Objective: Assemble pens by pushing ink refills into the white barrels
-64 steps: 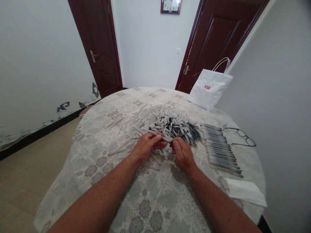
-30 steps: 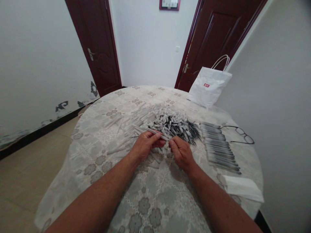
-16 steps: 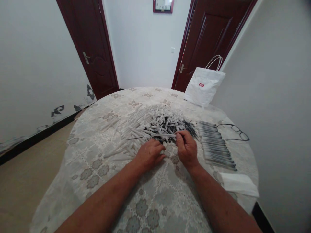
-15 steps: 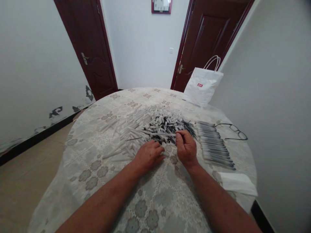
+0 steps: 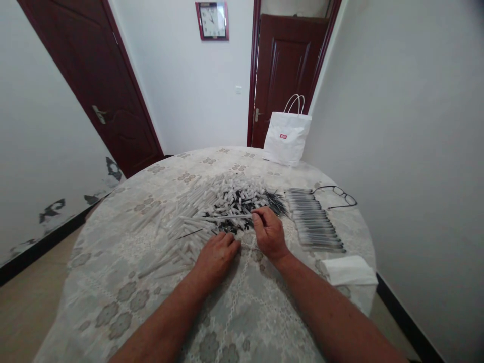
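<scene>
My right hand (image 5: 269,233) is closed, with thumb and fingers pinching one end of a slim, whitish pen barrel (image 5: 234,217). The barrel points left, nearly level, just above a heap of loose pen parts (image 5: 212,196). Lower and to the left, my left hand (image 5: 216,256) rests at the heap's near edge. Its fingers are curled down together by small black pieces (image 5: 227,226), and whatever they grip is hidden. Long pale tubes lie on the heap's left, short white pieces in its middle, and thin black refills (image 5: 277,201) on its right.
A row of pens with dark ends (image 5: 315,219) lies to the right, beside eyeglasses (image 5: 342,196) and a folded white cloth or paper (image 5: 350,270). A white paper bag (image 5: 288,138) stands at the back of the round table, on a flowered tablecloth (image 5: 242,297).
The camera view has turned to the right and up, so the whole scene sits further left. My right hand still pinches the barrel; my left hand stays by the black pieces.
</scene>
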Tool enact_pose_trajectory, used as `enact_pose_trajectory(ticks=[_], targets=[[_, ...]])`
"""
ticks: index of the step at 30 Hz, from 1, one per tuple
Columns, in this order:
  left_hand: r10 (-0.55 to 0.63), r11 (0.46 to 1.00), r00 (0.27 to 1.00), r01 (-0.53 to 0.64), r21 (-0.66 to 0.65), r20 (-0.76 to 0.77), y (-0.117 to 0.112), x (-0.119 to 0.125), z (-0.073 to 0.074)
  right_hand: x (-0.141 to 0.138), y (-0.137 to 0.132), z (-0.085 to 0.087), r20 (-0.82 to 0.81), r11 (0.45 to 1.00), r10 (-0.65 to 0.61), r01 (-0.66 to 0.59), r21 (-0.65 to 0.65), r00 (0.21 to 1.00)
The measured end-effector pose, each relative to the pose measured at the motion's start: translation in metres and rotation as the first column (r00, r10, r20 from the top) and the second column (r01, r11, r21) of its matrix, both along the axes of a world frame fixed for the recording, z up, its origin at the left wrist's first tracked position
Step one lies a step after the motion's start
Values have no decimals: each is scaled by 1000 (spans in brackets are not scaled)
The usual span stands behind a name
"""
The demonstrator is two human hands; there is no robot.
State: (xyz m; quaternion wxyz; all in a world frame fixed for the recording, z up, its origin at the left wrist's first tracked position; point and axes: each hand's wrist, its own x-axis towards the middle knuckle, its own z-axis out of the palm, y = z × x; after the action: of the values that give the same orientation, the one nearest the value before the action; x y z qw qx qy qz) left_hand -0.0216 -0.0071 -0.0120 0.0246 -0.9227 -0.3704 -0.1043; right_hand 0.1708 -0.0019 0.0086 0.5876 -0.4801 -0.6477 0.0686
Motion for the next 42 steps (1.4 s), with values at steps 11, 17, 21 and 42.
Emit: enact_pose_trajectory(ticks=[11, 17, 21, 42], targets=[[-17, 999, 999, 18, 34, -43, 4, -3, 2, -1, 3, -2, -3, 1000, 3, -3, 23, 1000], [-100, 995, 994, 101, 25, -45, 6, -4, 8, 0, 3, 0, -2, 1000, 9, -9, 21, 1000], [-145, 989, 989, 145, 5, -7, 9, -4, 6, -1, 2, 0, -19, 1000, 5, -5, 25, 1000], [719, 670, -294, 534, -515, 630, 26, -24, 23, -2, 3, -23, -331, 962, 13, -102, -254, 944]])
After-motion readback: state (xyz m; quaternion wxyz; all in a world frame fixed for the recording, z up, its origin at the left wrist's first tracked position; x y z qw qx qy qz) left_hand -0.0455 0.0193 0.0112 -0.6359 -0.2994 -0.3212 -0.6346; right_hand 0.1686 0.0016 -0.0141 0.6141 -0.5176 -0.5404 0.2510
